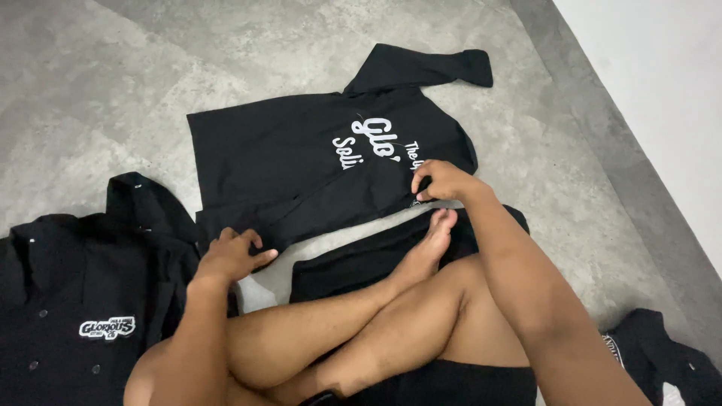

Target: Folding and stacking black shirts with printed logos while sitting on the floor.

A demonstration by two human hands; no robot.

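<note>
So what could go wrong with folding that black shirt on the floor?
The left hand and right hand each pinch only the near edge of the black shirt, so the fold may end up crooked. One sleeve sticks out at the top and could bunch up. The bare foot lies right beside the hem and might catch it. The grey floor could also leave dust on the cloth.

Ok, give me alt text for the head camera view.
A person sitting cross-legged on a grey floor grips the near edge of a half-folded black shirt with the left hand and right hand. Another black shirt lies at left.
</note>
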